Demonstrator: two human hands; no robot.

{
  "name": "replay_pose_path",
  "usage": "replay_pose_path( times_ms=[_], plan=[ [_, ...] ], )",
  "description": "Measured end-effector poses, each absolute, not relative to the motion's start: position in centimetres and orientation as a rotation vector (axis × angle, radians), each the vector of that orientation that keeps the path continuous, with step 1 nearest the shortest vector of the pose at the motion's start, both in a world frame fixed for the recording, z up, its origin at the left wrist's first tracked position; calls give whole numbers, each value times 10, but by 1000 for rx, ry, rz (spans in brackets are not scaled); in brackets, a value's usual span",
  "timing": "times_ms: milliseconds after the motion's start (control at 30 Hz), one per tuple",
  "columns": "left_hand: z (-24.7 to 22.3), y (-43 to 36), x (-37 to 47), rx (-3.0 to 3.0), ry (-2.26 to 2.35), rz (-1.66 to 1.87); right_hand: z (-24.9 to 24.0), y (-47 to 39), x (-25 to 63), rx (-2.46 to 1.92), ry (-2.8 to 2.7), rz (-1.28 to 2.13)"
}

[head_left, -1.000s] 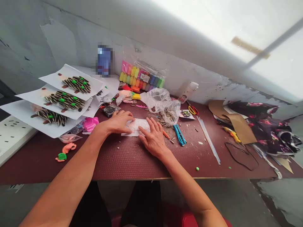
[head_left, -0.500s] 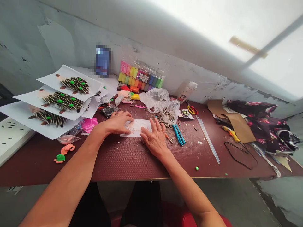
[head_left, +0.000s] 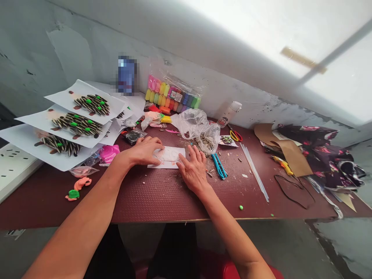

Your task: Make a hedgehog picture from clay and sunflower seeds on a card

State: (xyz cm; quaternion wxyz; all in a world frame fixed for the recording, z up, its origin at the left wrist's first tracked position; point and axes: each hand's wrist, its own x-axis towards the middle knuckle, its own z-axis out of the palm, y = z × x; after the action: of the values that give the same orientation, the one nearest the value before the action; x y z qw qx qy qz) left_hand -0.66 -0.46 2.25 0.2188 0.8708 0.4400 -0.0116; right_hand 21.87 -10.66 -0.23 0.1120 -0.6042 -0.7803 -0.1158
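A small white card (head_left: 171, 155) with a pale whitish patch and faint orange-red marks lies on the dark red table. My left hand (head_left: 147, 150) rests at the card's left end, its thumb and fingers apart over the edge. At the right end my right hand (head_left: 192, 166) is spread, with the thumb touching the card's edge and the other fingers on the table beside it. Behind the right hand sunflower seeds (head_left: 205, 140) are scattered, partly under a clear plastic bag (head_left: 192, 121). A blue cutter (head_left: 219, 166) lies just right of that hand.
Sheets with seed hedgehogs (head_left: 93, 104) are stacked at the left. Colored clay packs (head_left: 162, 95) lean on the wall. Scissors (head_left: 236, 135), a bottle (head_left: 230, 113), clear sticks (head_left: 254, 170), a yellow glue gun (head_left: 283, 166) and dark floral cloth (head_left: 322, 155) are at the right.
My right hand has shifted slightly right, uncovering more of the card's right end. My left hand has stayed in place.
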Motion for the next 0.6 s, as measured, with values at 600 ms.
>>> replay_pose_path(
  times_ms=[600],
  plan=[
    [23,-5,-7,2400,1201,-31,2,-109,217,-1676,-2350,-310]
  ],
)
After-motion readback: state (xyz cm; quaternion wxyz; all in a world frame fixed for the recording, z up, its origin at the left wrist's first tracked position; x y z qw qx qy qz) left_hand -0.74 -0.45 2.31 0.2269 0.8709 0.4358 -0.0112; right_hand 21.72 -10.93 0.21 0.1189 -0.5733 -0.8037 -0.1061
